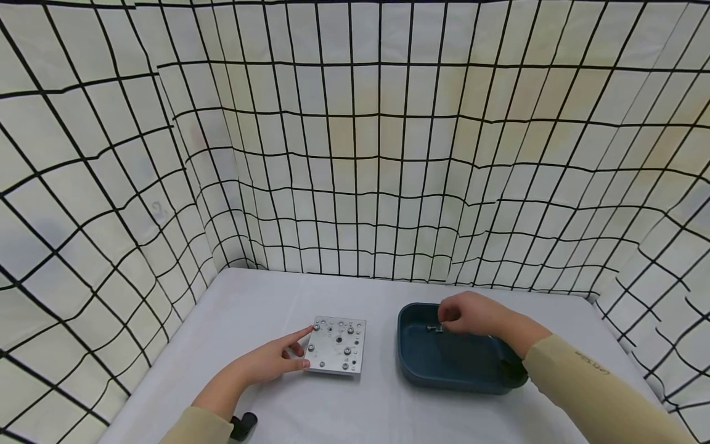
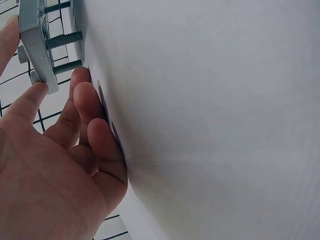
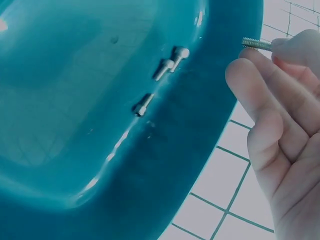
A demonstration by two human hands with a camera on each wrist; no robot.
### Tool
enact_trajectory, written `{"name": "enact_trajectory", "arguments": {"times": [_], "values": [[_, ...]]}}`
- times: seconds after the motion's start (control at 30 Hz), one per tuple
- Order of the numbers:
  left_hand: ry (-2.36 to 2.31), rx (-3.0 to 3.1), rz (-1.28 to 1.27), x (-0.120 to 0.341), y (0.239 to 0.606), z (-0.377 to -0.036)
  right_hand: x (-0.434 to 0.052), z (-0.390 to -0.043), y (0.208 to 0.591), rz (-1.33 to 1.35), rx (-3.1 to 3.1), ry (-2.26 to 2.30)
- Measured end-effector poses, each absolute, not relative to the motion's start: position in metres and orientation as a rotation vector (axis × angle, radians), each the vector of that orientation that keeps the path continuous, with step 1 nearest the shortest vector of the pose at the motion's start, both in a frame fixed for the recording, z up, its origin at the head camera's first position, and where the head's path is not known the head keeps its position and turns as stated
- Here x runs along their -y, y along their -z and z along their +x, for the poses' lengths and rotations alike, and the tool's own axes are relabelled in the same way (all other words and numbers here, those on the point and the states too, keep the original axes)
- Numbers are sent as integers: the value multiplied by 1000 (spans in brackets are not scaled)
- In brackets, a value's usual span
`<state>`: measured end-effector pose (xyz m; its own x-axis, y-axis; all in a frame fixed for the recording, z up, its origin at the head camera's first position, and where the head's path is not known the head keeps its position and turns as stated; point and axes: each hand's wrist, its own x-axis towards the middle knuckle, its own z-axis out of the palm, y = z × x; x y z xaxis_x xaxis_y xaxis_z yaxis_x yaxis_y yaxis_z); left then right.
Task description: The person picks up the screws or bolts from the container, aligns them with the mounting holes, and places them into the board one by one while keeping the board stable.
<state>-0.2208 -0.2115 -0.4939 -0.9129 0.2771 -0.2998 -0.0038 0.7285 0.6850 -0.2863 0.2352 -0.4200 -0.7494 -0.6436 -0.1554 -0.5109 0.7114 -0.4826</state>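
A square silver metal plate (image 1: pixel 331 345) lies on the table with several bolts through it. Their threaded shanks (image 2: pixel 65 40) stick out below it in the left wrist view. My left hand (image 1: pixel 272 361) touches the plate's left side with an outstretched index finger and thumb, while its other fingers rest bent on the table. Over the far edge of the blue tray (image 1: pixel 407 367), my right hand (image 1: pixel 468 313) pinches a bolt (image 3: pixel 257 44), its threaded end showing and its head hidden. Three loose bolts (image 3: pixel 145 105) lie on the tray floor in the right wrist view.
White walls with a black grid (image 1: pixel 377 154) enclose the back and sides of the white table (image 1: pixel 383 394). A small black object (image 1: pixel 244 425) sits by my left sleeve. The tray stands to the right of the plate.
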Motion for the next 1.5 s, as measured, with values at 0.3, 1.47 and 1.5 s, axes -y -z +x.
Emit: {"name": "enact_trajectory", "arguments": {"times": [0.3,1.47,1.5], "values": [[-1029,-2535,211,214,495,-220,-214,-285,417,-904,-2573,713],[-1020,-2517,197,213,490,-219,-51,-293,423,-1068,-2516,673],[-1019,-2516,202,212,490,-220,-47,-294,425,-1058,-2518,670]]}}
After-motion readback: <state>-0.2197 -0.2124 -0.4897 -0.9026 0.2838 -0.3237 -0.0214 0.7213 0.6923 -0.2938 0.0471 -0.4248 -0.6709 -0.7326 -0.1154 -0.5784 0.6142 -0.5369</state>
